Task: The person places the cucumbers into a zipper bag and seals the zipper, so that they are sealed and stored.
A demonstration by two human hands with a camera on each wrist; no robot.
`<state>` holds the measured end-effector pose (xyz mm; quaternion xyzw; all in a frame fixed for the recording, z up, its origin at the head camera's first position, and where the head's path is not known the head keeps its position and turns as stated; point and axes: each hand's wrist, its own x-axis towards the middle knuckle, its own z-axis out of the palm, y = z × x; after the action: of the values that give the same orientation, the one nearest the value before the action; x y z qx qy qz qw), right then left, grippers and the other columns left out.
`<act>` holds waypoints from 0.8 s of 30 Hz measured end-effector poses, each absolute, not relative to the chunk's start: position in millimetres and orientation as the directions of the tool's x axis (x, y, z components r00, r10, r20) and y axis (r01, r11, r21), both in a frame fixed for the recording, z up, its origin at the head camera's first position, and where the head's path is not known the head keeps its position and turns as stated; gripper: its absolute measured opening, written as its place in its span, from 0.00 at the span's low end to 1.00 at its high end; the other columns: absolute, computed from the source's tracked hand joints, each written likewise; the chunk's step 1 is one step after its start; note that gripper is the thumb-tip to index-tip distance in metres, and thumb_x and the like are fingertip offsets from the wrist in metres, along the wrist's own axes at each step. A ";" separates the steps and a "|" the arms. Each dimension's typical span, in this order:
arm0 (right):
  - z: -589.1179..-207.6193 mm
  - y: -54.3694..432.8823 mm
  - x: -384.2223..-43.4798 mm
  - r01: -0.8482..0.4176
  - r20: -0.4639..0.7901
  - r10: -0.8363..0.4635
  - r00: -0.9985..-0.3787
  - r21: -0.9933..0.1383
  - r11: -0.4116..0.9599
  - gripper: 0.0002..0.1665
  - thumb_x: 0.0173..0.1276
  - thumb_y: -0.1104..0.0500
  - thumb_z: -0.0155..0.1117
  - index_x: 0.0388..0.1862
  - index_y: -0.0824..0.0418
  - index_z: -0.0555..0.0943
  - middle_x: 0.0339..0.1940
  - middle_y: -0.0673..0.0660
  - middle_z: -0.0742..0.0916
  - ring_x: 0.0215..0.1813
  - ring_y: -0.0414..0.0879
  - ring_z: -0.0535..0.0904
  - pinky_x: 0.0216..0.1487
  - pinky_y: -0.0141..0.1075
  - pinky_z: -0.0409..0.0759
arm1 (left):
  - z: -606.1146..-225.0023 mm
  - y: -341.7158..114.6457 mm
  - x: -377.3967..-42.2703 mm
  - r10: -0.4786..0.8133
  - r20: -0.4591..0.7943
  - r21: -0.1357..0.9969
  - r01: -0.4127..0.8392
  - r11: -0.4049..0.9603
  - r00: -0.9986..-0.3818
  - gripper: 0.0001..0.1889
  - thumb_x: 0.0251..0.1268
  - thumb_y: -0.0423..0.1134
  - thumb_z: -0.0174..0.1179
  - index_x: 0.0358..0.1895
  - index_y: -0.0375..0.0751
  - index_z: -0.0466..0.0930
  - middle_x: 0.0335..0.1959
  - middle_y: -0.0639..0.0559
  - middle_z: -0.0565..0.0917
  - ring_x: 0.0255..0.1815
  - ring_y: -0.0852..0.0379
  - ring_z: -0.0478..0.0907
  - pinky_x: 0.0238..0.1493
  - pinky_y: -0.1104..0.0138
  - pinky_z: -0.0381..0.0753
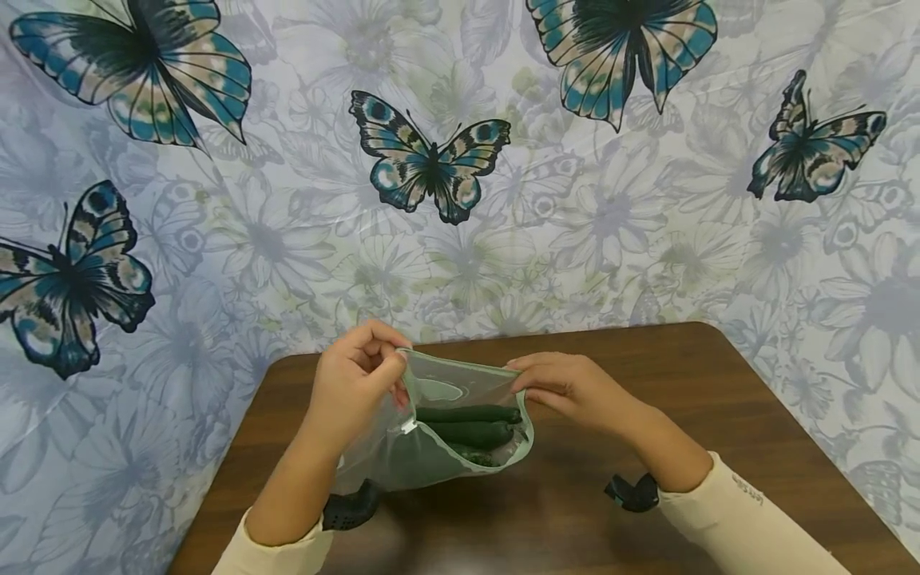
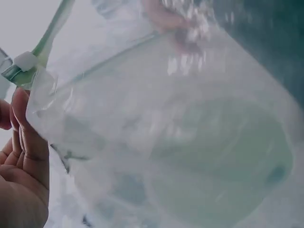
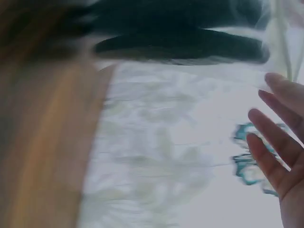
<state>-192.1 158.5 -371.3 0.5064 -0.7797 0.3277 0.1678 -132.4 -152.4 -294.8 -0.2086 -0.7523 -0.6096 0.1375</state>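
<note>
Both hands hold up a translucent zip bag (image 1: 431, 467) with pale green trim, its mouth spread open toward the head camera. The left hand (image 1: 348, 391) pinches the upper left corner of the mouth between thumb and fingers. Below those fingers a white zip slider (image 1: 409, 427) sits on the rim. At the right end of the rim, the right hand (image 1: 575, 387) pinches the edge with its fingertips; its other fingers spread apart in the right wrist view. Long dark green cucumbers (image 1: 474, 434) lie side by side inside, with a bumpy green piece (image 1: 477, 457) in front of them.
The bag is held over a brown wooden table (image 1: 647, 359). Behind it hangs a pale floral cloth (image 1: 611, 239) printed with large butterflies. Dark wrist-camera mounts (image 1: 632, 493) sit at both cuffs.
</note>
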 end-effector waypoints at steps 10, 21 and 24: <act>-309.8 166.6 -159.6 -0.855 0.680 -0.581 -0.446 -0.516 0.053 0.19 0.66 0.77 0.62 0.49 0.59 0.84 0.45 0.54 0.87 0.44 0.39 0.82 0.40 0.30 0.82 | -263.4 -170.4 -132.7 0.217 0.528 0.819 0.560 0.126 -0.821 0.11 0.65 0.19 0.50 0.39 0.33 0.80 0.16 0.55 0.75 0.09 0.55 0.73 0.13 0.62 0.77; -305.7 182.4 -160.0 -0.780 0.666 -0.449 -0.596 -0.613 0.127 0.14 0.70 0.77 0.58 0.46 0.62 0.81 0.38 0.53 0.84 0.37 0.41 0.83 0.35 0.30 0.83 | -268.5 -161.8 -154.2 0.347 0.358 0.757 0.488 0.436 -0.867 0.13 0.70 0.28 0.52 0.47 0.45 0.83 0.18 0.44 0.75 0.13 0.54 0.74 0.15 0.64 0.71; -306.1 188.6 -161.6 -0.796 0.685 -0.442 -0.580 -0.591 0.128 0.12 0.70 0.76 0.58 0.47 0.64 0.81 0.40 0.53 0.84 0.37 0.41 0.83 0.37 0.30 0.84 | -272.8 -161.5 -156.7 0.416 0.280 0.764 0.464 0.449 -0.865 0.11 0.73 0.32 0.54 0.49 0.47 0.83 0.18 0.46 0.75 0.14 0.55 0.72 0.18 0.64 0.74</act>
<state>-161.6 188.6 -306.1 0.4238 -0.7303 0.5064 0.1750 -156.7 -161.5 -272.8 -0.2585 -0.8509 -0.4566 0.0259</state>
